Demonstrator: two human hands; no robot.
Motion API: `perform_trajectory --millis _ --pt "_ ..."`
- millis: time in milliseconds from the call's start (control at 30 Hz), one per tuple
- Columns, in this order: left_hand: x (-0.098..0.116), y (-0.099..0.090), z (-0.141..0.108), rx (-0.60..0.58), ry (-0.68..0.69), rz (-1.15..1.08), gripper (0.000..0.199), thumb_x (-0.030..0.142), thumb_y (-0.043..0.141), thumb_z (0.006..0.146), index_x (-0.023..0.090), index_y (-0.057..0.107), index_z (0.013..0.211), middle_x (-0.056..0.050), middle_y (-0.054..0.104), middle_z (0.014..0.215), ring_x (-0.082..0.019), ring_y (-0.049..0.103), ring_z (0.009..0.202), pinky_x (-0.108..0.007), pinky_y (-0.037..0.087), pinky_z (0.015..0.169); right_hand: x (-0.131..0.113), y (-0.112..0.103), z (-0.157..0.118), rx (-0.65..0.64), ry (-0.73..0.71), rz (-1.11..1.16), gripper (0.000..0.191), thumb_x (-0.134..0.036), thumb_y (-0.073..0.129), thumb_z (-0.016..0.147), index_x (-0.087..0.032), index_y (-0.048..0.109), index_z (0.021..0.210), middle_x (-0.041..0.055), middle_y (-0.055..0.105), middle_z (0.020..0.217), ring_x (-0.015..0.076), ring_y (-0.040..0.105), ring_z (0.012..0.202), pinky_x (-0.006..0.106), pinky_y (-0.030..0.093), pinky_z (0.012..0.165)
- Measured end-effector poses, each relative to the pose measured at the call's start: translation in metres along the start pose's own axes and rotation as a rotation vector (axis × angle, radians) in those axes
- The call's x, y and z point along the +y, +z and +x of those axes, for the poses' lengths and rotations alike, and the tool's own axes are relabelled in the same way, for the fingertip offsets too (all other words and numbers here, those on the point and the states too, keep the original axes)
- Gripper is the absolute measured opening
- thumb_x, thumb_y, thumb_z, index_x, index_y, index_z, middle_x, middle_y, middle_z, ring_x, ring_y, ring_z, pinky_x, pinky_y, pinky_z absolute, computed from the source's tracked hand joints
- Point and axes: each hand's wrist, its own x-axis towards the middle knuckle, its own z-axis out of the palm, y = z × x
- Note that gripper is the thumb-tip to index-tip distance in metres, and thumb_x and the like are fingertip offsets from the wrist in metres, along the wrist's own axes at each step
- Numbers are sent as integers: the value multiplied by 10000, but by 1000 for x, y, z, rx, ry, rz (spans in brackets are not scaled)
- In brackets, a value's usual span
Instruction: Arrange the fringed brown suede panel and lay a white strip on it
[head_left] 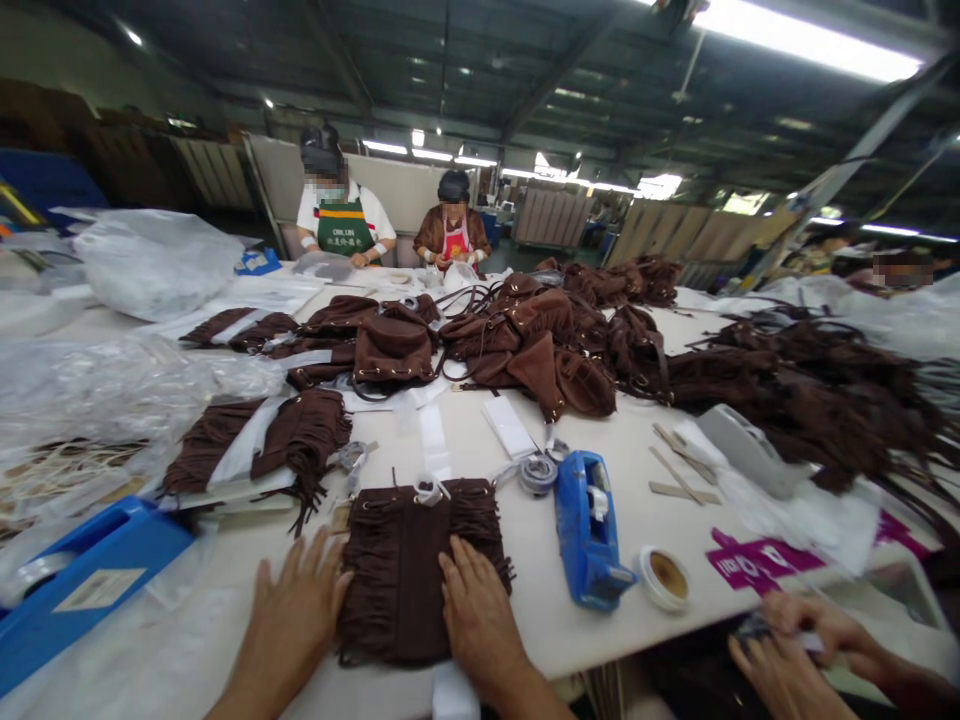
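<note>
A dark brown fringed bag (424, 575) lies flat on the white table (540, 620) in front of me, with a white wrapped piece (430, 489) at its top edge. My left hand (294, 610) rests at the bag's left side, fingers spread. On the bag's right part lies my right hand (480, 612), its fingers stretched out over the fringe. Neither hand grips anything. Behind and left is another fringed bag (300, 435) with a white paper band (245, 440) around it.
Blue tape dispensers stand at right (589, 530) and left (97, 580). A tape roll (665, 578) sits near the table edge. Brown bags (540, 335) are heaped behind. Another person's hands (795, 650) are at lower right. Two people work across the table.
</note>
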Motion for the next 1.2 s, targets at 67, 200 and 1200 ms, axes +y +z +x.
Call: perform_trajectory --millis 67,200,1200 --pt "-12 -6 -10 81 -28 20 443 272 338 961 87 676 1178 -230 620 1316 -383 560 1231 -629 403 1022 0 1 0 22 -1 -9 411 -140 492 903 -161 595 1300 128 577 1400 265 545 1284 428 503 1027" --pt "20 -17 -13 291 351 -103 559 353 497 893 159 477 1417 -117 530 1463 -242 524 1295 -362 455 1035 3 3 -3 46 -38 -42 422 -137 505 893 -171 588 1304 117 581 1399 266 561 1269 421 524 1005" --pt "53 -6 16 202 769 -18 629 -56 398 752 86 535 1350 -216 605 1347 -269 622 1209 -358 554 966 -25 -19 -92 210 -65 -93 299 -221 441 932 -148 621 1160 217 579 1368 252 651 1078 332 561 815"
